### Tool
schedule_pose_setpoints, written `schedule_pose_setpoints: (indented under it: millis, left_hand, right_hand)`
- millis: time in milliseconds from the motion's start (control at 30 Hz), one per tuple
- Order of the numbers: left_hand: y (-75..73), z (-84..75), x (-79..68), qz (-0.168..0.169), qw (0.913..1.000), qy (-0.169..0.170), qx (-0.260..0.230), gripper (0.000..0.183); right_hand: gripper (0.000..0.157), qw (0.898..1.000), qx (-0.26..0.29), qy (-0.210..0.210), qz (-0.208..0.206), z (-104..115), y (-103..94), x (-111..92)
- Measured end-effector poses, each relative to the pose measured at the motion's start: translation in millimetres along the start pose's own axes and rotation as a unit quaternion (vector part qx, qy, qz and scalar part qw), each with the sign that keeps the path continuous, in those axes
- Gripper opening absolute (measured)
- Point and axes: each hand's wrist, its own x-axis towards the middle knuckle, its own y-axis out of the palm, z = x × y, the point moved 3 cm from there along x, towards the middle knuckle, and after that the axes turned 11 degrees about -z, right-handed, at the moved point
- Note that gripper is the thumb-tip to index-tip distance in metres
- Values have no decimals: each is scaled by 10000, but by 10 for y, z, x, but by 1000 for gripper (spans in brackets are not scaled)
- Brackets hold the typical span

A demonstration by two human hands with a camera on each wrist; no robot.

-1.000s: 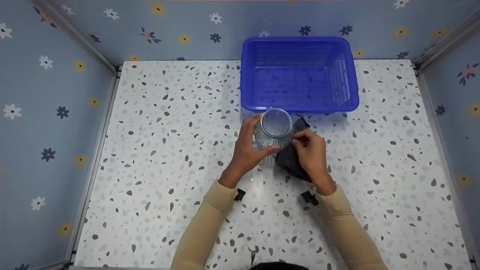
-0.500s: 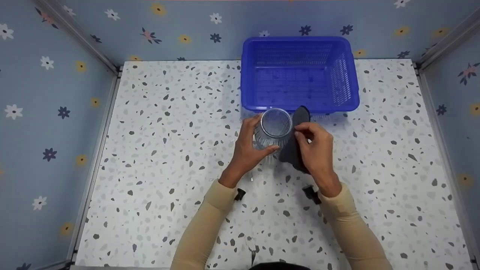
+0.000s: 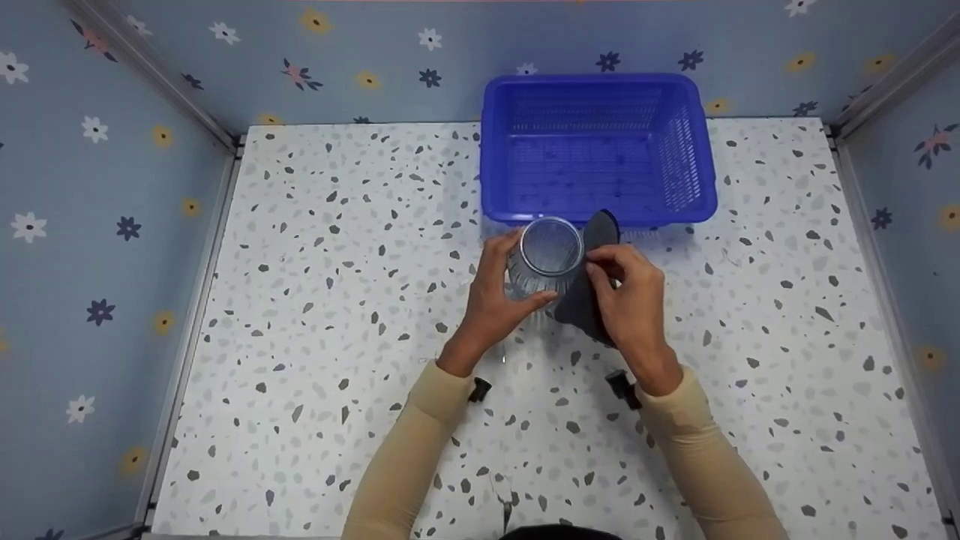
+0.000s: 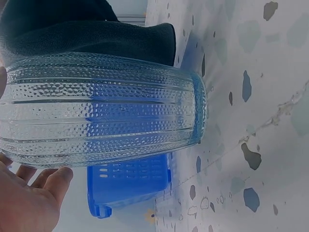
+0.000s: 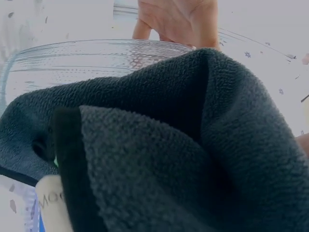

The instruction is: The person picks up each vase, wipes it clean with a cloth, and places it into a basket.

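Observation:
In the head view my left hand (image 3: 495, 292) grips a clear ribbed glass jar (image 3: 541, 279) from the left, thumb in front and fingers behind. The jar's open mouth faces up; its base is at or very near the tabletop in the left wrist view, where its dimpled side (image 4: 106, 111) shows. My right hand (image 3: 631, 300) pinches a dark grey cloth (image 3: 579, 306) against the jar's right side. Fleecy folds of this cloth (image 5: 241, 145) fill much of the right wrist view and hide most of the right hand. A pale lettered label (image 5: 53, 203) pokes out there.
A blue plastic basket (image 3: 600, 219) with slotted sides stands behind the jar, close to the back wall. The speckled white tabletop (image 3: 337, 262) is bounded by flower-patterned panels (image 3: 90, 225) at left, back and right.
My right hand has shifted slightly away from me and to the right, drawing the cloth along the jar; its far end now overlaps the basket's near rim. Left hand and jar stay put.

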Motion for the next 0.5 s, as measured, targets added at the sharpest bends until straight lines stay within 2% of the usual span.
schedule_pose_setpoints:
  millis: [233, 500]
  left_hand:
    - [6, 3, -6, -3, 10000, -14, -17, 93]
    - [12, 7, 0, 15, 10000, -83, -40, 92]
  right_hand:
    - [11, 9997, -48, 221, 3, -134, 21, -60]
    - [9, 9976, -14, 672, 134, -309, 94, -120]
